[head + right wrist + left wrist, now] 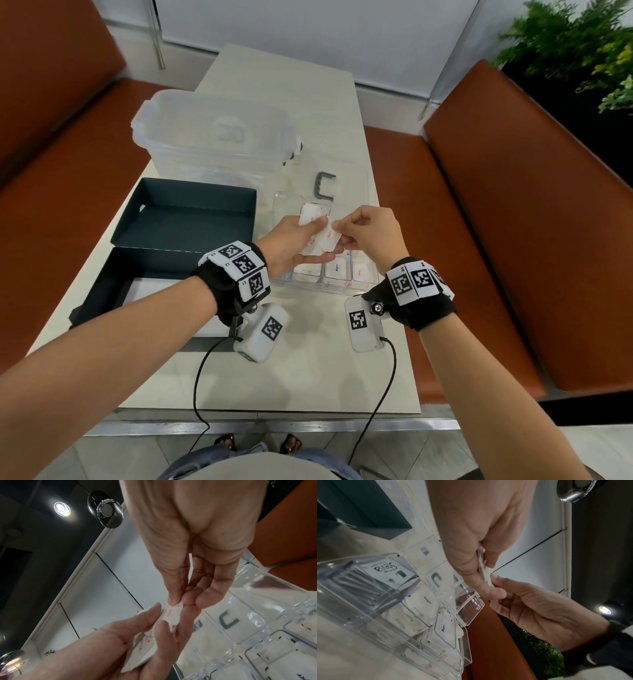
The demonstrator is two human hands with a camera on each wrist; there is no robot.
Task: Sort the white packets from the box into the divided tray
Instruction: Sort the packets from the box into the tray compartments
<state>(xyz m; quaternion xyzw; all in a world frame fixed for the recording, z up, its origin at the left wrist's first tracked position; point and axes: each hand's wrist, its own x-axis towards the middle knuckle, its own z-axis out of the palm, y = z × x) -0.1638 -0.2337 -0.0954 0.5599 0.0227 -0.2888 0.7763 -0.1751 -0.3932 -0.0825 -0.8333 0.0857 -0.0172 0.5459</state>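
Note:
My left hand (329, 237) holds a small stack of white packets with red print (317, 241) above the clear divided tray (310, 286). My right hand (337, 230) pinches the upper corner of the top packet (171, 616) between thumb and fingertip. In the left wrist view the stack (481, 561) shows edge-on between my left thumb and fingers. Tray compartments hold packets marked Stevia (390, 570), Sugar (423, 601) and Pepper (444, 628). The dark open box (113, 291) lies to the left, with something pale inside.
A second dark box half (191, 205) lies behind the first. A large clear plastic tub (215, 137) stands at the back of the beige table (308, 370). A grey C-shaped handle (325, 186) sits on the tray's open clear lid. Orange benches flank the table.

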